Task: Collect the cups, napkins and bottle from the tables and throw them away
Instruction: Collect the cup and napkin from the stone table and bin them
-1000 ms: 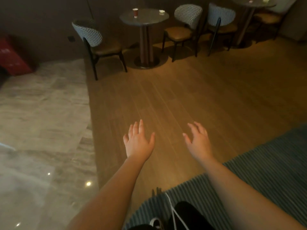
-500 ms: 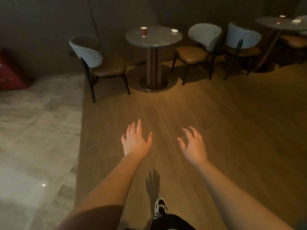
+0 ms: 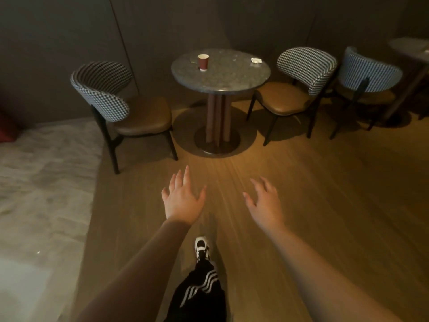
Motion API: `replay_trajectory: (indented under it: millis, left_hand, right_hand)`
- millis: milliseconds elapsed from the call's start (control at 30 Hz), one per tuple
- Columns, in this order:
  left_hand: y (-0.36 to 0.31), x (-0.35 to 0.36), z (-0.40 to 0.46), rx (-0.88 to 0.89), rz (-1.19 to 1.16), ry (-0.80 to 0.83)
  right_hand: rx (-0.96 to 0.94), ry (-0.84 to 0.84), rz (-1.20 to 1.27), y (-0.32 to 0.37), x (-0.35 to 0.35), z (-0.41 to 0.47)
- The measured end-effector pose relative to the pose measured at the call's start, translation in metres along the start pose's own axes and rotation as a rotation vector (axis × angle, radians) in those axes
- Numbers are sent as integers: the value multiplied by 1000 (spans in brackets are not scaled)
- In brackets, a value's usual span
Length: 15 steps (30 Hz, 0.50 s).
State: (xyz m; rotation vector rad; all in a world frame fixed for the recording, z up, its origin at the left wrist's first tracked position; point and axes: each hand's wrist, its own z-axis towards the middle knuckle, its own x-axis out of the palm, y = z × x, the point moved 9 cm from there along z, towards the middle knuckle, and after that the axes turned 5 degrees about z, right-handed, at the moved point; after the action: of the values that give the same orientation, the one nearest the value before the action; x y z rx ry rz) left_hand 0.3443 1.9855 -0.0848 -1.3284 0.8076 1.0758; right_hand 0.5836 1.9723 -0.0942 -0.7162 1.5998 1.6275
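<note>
Two floor surfaces are being shown: warm wooden flooring (image 3: 301, 194) under the person and pale stone flooring (image 3: 41, 194) off to the left, with a dark panelled wall (image 3: 162, 24) behind. Three patterned chairs are being seen along that wall, the left chair (image 3: 120, 105) and the middle chair (image 3: 294, 89) flanking a round pedestal table, whose speckled tabletop (image 3: 227, 75) is lying straight ahead of the hands and well apart from them. A second table (image 3: 411, 48) is being cut off at the right edge. On the round tabletop a red paper cup (image 3: 203, 62) is standing upright, its long axis vertical, toward the left side; a crumpled white napkin (image 3: 256, 60) is lying near the right rim. No bottle is being shown. The left hand (image 3: 182, 201) and the right hand (image 3: 264, 205) are being held out palm down, fingers spread and holding nothing. The left hand is judged nearer the cup, the right nearer the napkin.
</note>
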Motion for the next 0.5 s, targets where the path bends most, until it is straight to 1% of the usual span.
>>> replay_trajectory:
  millis: [133, 267, 367, 500]
  left_hand:
    - [-1, 30, 147, -16, -5, 36]
    - [-7, 37, 279, -45, -12, 60]
    - [-17, 36, 369, -57, -2, 51]
    - [-40, 47, 470, -32, 6, 41]
  right_hand:
    - [12, 12, -13, 5, 24, 147]
    - [21, 19, -26, 21, 23, 283]
    - [12, 9, -36, 28, 14, 370]
    - [23, 1, -11, 21, 12, 471]
